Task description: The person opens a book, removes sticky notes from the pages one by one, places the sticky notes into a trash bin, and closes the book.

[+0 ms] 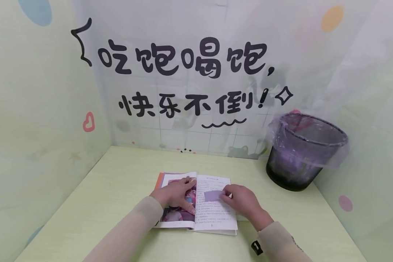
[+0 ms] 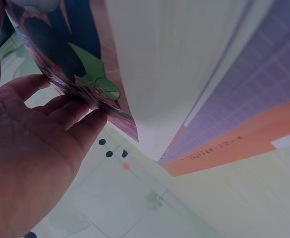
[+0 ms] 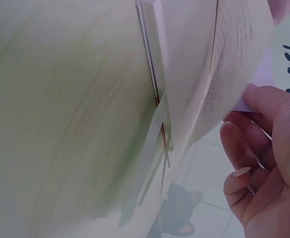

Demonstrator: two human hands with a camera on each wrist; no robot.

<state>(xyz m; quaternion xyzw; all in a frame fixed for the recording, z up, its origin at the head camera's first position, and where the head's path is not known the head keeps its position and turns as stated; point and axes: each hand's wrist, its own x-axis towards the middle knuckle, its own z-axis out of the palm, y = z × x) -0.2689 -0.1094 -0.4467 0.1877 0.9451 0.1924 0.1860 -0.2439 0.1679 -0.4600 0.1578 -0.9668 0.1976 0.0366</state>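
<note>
An open book [image 1: 214, 218] lies on the table, with a colour picture [image 1: 175, 214] on the left page and printed text on the right. My left hand [image 1: 174, 194] rests on the picture page, fingers and thumb spread toward the fold. In the left wrist view its fingers lie along the picture page, near the purple and orange cover [image 2: 224, 148]. Over the text page, my right hand [image 1: 245, 201] pinches a small purple paper slip [image 1: 212, 196] by its right end. In the right wrist view the slip [image 3: 264, 72] is partly hidden by a page edge and the thumb.
A dark bin [image 1: 289, 163] lined with a translucent purple bag stands at the back right. The pale table [image 1: 95, 203] meets a printed curtain [image 1: 190, 22] with dark lettering. Thin pale strips [image 3: 147, 168] hang by the book's edge in the right wrist view.
</note>
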